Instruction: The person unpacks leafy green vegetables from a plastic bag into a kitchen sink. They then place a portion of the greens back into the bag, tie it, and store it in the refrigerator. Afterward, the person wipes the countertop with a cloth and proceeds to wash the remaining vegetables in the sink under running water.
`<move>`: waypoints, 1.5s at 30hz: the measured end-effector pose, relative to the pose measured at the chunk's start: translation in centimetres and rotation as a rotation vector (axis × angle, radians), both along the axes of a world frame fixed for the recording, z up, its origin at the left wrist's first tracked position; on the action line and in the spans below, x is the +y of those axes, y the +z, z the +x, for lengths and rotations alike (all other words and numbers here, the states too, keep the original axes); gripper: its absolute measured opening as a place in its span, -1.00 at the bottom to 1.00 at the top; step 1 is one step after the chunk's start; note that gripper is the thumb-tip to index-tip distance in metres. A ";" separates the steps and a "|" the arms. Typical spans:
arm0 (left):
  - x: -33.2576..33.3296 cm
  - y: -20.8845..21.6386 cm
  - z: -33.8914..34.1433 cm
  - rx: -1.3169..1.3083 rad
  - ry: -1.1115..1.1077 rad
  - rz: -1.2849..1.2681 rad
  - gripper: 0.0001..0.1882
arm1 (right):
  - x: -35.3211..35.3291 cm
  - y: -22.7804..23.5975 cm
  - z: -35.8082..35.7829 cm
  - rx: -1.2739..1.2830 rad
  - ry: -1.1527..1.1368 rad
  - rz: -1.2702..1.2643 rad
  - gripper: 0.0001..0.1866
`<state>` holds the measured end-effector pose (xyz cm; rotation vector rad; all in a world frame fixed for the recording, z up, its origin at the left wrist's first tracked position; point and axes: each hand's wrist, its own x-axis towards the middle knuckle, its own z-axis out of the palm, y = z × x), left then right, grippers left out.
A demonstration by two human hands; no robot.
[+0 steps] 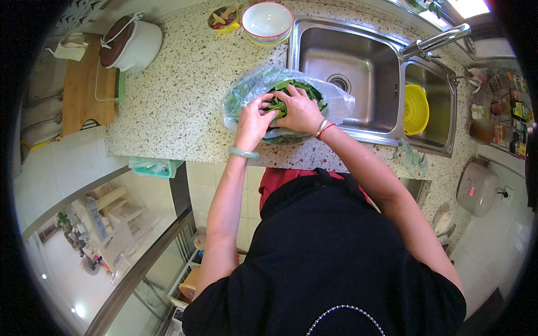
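Our left hand (255,117) curls its fingers half-closed and our right hand (303,113) spreads looser over green leaves (310,89), upper centre of the frame; any pinch is hidden. We seem to be sorting inside the plastic bag (339,105); continuing calls for light handling.

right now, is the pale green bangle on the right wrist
No, the left hand wears the pale green bangle, while the right hand has a red band behind it.

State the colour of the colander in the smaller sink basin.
The colander is bright yellow; it shows best in the head view, the only one here.
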<state>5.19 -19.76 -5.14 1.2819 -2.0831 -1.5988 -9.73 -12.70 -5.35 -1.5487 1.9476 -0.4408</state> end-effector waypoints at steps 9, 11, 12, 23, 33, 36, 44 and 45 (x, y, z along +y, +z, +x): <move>-0.5 1.9 0.6 -0.084 0.037 -0.038 -0.32 | 0.1 -0.7 0.7 0.091 -0.047 -0.053 -0.51; -0.8 3.2 0.8 -0.234 -0.013 -0.103 -0.11 | 0.6 -1.6 -0.4 0.053 -0.077 -0.257 -0.59; -0.6 3.1 0.9 -0.271 -0.073 -0.307 -0.06 | 0.8 -2.0 -1.0 0.079 -0.079 -0.348 -0.61; 1.7 6.8 2.0 -0.446 -0.339 -0.363 0.06 | 0.2 0.0 -4.5 -0.426 -0.324 -0.194 -0.67; 0.6 3.6 -1.6 -0.202 -0.099 -0.422 -0.36 | 1.4 3.3 -4.5 -1.030 -0.062 -0.088 -0.08; 0.1 2.5 -2.0 -0.186 -0.085 -0.417 -0.44 | 2.0 3.7 -4.0 -0.959 -0.056 -0.104 -0.02; -1.2 2.8 -2.0 -0.098 -0.133 0.010 -0.60 | 1.3 -0.1 -1.1 -0.403 -0.142 -0.206 0.07; -1.3 2.3 -1.9 0.003 -0.158 0.029 -0.59 | 1.1 -0.4 -1.1 -0.368 -0.170 -0.200 0.04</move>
